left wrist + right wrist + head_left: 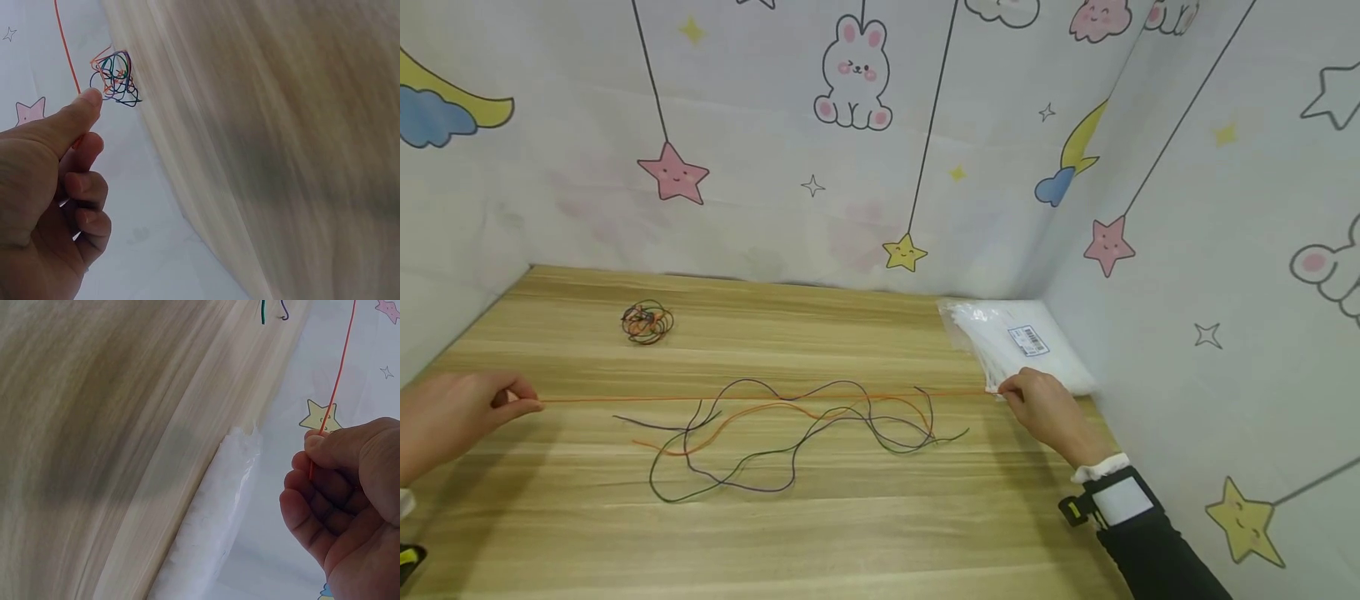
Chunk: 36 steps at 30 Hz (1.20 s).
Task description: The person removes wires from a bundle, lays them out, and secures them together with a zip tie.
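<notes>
An orange string (pixel 647 399) is stretched straight across the table between both hands. My left hand (pixel 471 417) pinches one end between thumb and forefinger, at the left of the head view. At the right, my right hand (pixel 1048 410) pinches the other end; in the right wrist view a short tail of the orange string (pixel 337 375) shows below the fingertips. Beneath the taut line, loose wavy strings lie on the table: a green string (pixel 681 498), a dark purple string (pixel 760 489) and another orange string (pixel 730 419), crossing one another.
A tangled ball of coloured strings (pixel 647 322) sits at the back left of the wooden table (pixel 820 550). A white plastic package (pixel 1052 333) with a label lies at the back right, just behind the right hand. Patterned cloth walls (pixel 760 233) border the table.
</notes>
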{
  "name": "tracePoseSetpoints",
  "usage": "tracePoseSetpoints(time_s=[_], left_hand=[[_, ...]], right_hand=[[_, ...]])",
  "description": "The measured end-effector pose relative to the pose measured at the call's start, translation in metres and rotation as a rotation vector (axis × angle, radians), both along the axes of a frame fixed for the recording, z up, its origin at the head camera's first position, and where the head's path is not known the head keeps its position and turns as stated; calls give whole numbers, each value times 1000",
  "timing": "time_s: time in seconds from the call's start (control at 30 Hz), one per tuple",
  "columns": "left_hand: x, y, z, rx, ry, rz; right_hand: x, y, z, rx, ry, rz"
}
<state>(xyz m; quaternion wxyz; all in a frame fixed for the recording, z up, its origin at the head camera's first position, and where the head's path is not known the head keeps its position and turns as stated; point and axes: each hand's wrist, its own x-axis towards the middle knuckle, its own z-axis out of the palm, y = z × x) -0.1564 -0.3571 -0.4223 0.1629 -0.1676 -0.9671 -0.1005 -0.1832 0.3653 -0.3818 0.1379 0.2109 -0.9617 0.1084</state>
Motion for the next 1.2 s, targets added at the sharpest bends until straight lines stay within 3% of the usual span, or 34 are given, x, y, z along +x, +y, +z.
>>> tracePoseSetpoints(time_s=[0.23,0.53,0.97,1.2], left_hand=[[2,3,3,-17,-51,14],[4,-2,-3,8,-9,2],[3,2,0,-5,-59,42],[2,5,-1,-5,-92,30]], right_hand=[[1,0,-1,-5,-14,-18],[1,-2,-1,1,-11,-5],[2,1,-3,2,-10,-9],[2,1,-6,3,-8,-27]])
